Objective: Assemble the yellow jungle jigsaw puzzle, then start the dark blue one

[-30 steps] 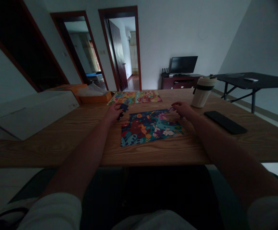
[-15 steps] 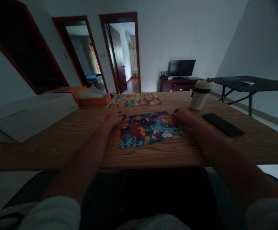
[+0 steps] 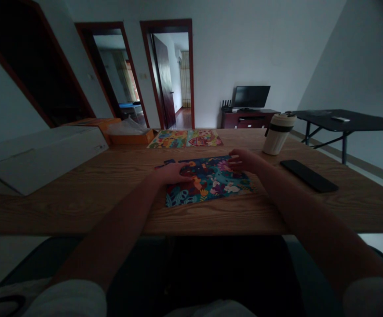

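Observation:
A jigsaw puzzle (image 3: pixel 207 187) with dark blue, teal and orange animal pictures, rabbits among them, lies flat on the wooden table. My left hand (image 3: pixel 174 172) rests over its left part, thumb and fingers apart, covering some of the picture. Just behind that hand a small dark puzzle piece (image 3: pixel 169 162) shows, partly hidden. At the upper right corner, my right hand (image 3: pixel 240 161) touches the puzzle with its fingers spread. Neither hand visibly holds anything.
Behind the puzzle lies a colourful picture sheet (image 3: pixel 186 138). To the right stand a cream tumbler (image 3: pixel 277 135) and a black phone-like slab (image 3: pixel 308 175). A white box (image 3: pixel 49 154) and an orange box (image 3: pixel 132 138) with clear plastic occupy the left side.
My left hand has moved right, from beside the puzzle onto its left part, and its fingers have opened. My right hand has shifted slightly left onto the upper right corner, fingers now spread.

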{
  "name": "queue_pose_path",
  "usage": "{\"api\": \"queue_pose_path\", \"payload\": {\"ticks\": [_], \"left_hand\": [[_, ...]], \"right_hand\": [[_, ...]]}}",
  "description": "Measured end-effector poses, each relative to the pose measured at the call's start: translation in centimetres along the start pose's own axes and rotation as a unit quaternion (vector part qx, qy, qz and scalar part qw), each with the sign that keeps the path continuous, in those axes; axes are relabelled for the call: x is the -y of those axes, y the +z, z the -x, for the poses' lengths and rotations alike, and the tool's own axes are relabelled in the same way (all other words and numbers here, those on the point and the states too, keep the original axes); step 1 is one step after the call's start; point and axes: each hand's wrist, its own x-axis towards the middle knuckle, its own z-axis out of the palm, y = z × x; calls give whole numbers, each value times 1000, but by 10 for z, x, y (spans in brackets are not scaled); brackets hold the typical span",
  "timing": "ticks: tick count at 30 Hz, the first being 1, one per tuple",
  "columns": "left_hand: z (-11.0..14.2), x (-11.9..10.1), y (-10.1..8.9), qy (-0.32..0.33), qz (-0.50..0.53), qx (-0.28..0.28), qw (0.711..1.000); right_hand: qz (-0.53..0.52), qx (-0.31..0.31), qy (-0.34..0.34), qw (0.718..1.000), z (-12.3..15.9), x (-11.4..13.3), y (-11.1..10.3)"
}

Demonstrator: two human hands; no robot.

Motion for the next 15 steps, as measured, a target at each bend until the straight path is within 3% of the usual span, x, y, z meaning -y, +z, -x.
{"api": "queue_pose_path", "payload": {"ticks": [5,15], "left_hand": [[3,-9,-5,6,-161,104,981],[2,-7,-4,17,-155,104,982]], "right_hand": [[-42,15,30,999,1,1,-1],[-11,17,17,1000,1,0,3]]}}
